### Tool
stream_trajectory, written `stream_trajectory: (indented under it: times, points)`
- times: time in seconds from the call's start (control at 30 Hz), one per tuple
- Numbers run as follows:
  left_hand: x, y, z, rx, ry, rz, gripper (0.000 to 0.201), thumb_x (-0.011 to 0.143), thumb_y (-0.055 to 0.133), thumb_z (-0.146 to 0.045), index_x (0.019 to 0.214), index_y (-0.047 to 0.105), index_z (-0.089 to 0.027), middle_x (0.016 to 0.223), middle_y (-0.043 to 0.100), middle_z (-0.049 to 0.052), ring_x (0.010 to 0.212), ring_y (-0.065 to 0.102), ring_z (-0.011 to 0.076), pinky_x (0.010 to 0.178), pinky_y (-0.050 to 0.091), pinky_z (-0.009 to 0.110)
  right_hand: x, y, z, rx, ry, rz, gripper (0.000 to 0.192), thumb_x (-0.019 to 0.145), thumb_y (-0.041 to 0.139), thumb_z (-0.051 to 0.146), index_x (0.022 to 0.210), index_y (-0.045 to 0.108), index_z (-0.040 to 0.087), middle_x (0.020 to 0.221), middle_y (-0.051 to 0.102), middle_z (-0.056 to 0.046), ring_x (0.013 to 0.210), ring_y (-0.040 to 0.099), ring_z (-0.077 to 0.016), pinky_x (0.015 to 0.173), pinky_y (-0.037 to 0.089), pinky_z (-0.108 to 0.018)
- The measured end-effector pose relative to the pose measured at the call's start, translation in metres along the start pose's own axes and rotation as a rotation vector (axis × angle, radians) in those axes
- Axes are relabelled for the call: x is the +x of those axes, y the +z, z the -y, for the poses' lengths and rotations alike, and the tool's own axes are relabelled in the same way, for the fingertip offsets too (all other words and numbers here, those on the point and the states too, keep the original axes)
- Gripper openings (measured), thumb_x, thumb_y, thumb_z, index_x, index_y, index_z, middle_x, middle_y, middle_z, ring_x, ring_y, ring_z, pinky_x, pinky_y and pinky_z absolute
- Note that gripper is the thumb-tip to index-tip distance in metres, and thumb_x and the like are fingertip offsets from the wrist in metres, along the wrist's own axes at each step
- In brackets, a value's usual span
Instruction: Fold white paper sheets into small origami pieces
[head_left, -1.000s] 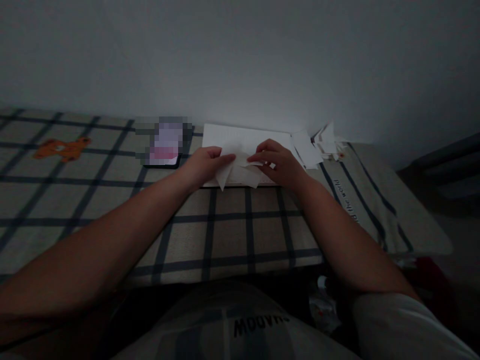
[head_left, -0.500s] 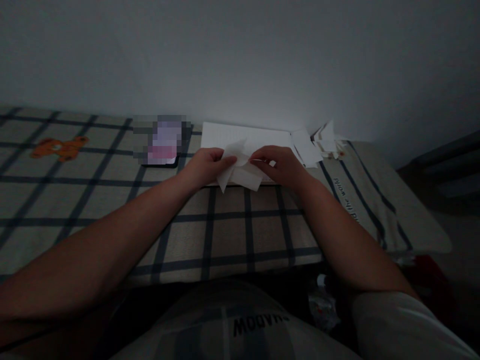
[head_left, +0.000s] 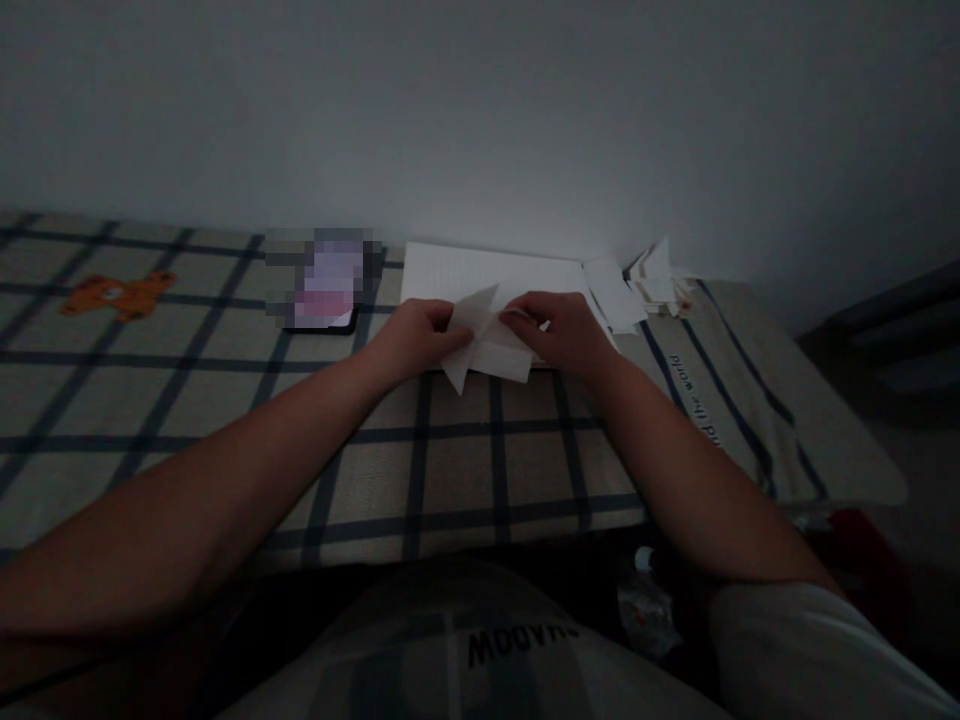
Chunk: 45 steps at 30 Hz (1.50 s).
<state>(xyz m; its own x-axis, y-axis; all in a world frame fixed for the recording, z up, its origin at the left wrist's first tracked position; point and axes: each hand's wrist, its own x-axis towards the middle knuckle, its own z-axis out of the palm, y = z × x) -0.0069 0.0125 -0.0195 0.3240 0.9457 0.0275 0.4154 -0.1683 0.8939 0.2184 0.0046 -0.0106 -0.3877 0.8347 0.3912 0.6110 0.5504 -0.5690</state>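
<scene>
Since a second ago, both hands have lifted the folded paper (head_left: 487,345) slightly and turned it, so one pointed corner now juts up between them. From the head camera, the left hand (head_left: 416,335) pinches its left edge and the right hand (head_left: 562,330) grips its right side, over the checked cloth on the desk (head_left: 450,450). Behind lie a white sheet (head_left: 480,272), a phone (head_left: 326,290) and loose paper scraps (head_left: 652,278).
</scene>
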Motion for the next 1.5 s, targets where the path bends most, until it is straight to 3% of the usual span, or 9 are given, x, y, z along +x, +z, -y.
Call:
stream_trajectory:
  times: [0.17, 0.33, 0.53, 0.63, 0.73, 1.0, 1.33, 1.5]
  points:
    - [-0.001, 0.001, 0.001, 0.070, 0.019, -0.013, 0.014, 0.072, 0.067, -0.032, 0.072, 0.070, -0.018, 0.064, 0.063, 0.000, 0.060, 0.051, 0.0150, 0.054, 0.037, 0.026, 0.000, 0.004, 0.006, 0.047, 0.042, -0.046, 0.025, 0.091, 0.061, 0.040, 0.084, 0.072, 0.019, 0.074, 0.068, -0.001, 0.066, 0.051, -0.0135, 0.063, 0.037, -0.030]
    - [-0.003, 0.003, -0.001, 0.113, 0.068, -0.098, 0.027, 0.076, 0.070, -0.044, 0.070, 0.069, -0.017, 0.065, 0.061, 0.001, 0.062, 0.051, 0.0149, 0.051, 0.034, 0.025, 0.002, 0.005, 0.007, 0.069, 0.060, -0.031, 0.024, 0.091, 0.062, 0.040, 0.084, 0.071, 0.018, 0.073, 0.068, -0.001, 0.065, 0.052, -0.0135, 0.063, 0.037, -0.030]
    - [-0.002, 0.008, 0.005, -0.253, -0.063, -0.047, 0.026, 0.077, 0.068, -0.045, 0.075, 0.068, -0.019, 0.071, 0.066, 0.003, 0.063, 0.058, 0.0161, 0.054, 0.042, 0.026, 0.000, 0.000, 0.013, 0.030, 0.043, -0.050, 0.027, 0.092, 0.061, 0.041, 0.079, 0.068, 0.019, 0.070, 0.065, 0.000, 0.065, 0.051, -0.0136, 0.064, 0.036, -0.030]
    - [-0.001, 0.009, 0.006, -0.303, -0.088, -0.022, 0.025, 0.075, 0.069, -0.044, 0.073, 0.066, -0.019, 0.069, 0.064, 0.002, 0.061, 0.056, 0.0153, 0.053, 0.041, 0.026, 0.000, -0.002, 0.015, 0.012, 0.047, -0.049, 0.027, 0.092, 0.061, 0.041, 0.078, 0.068, 0.019, 0.068, 0.063, 0.000, 0.064, 0.049, -0.0131, 0.064, 0.035, -0.030]
    - [-0.002, 0.008, 0.005, -0.240, -0.054, -0.023, 0.028, 0.076, 0.067, -0.046, 0.072, 0.066, -0.018, 0.066, 0.061, 0.001, 0.059, 0.054, 0.0143, 0.052, 0.038, 0.025, 0.000, -0.002, 0.015, -0.005, 0.042, -0.048, 0.027, 0.092, 0.061, 0.039, 0.075, 0.066, 0.018, 0.066, 0.060, 0.001, 0.062, 0.047, -0.0122, 0.063, 0.033, -0.030]
    - [-0.011, 0.009, -0.009, 0.178, 0.111, -0.098, 0.033, 0.081, 0.065, -0.047, 0.078, 0.072, -0.015, 0.070, 0.065, 0.002, 0.065, 0.053, 0.0144, 0.053, 0.034, 0.025, -0.001, 0.003, 0.012, -0.010, 0.015, -0.043, 0.024, 0.092, 0.060, 0.034, 0.078, 0.067, 0.017, 0.067, 0.062, 0.001, 0.064, 0.049, -0.0117, 0.064, 0.034, -0.028]
    - [-0.011, 0.011, -0.008, 0.179, 0.117, -0.121, 0.032, 0.076, 0.070, -0.044, 0.084, 0.076, -0.014, 0.078, 0.072, 0.005, 0.070, 0.059, 0.0165, 0.056, 0.040, 0.025, -0.002, 0.003, 0.017, -0.055, -0.040, -0.058, 0.023, 0.093, 0.059, 0.032, 0.081, 0.071, 0.016, 0.072, 0.066, -0.001, 0.066, 0.054, -0.0120, 0.066, 0.037, -0.029]
    - [-0.007, 0.006, -0.002, 0.083, 0.054, -0.083, 0.031, 0.075, 0.073, -0.044, 0.085, 0.075, -0.015, 0.079, 0.073, 0.005, 0.070, 0.062, 0.0168, 0.056, 0.042, 0.025, -0.003, 0.002, 0.016, 0.094, 0.039, -0.090, 0.035, 0.092, 0.060, 0.050, 0.085, 0.072, 0.018, 0.074, 0.067, -0.001, 0.068, 0.055, -0.0126, 0.065, 0.041, -0.028]
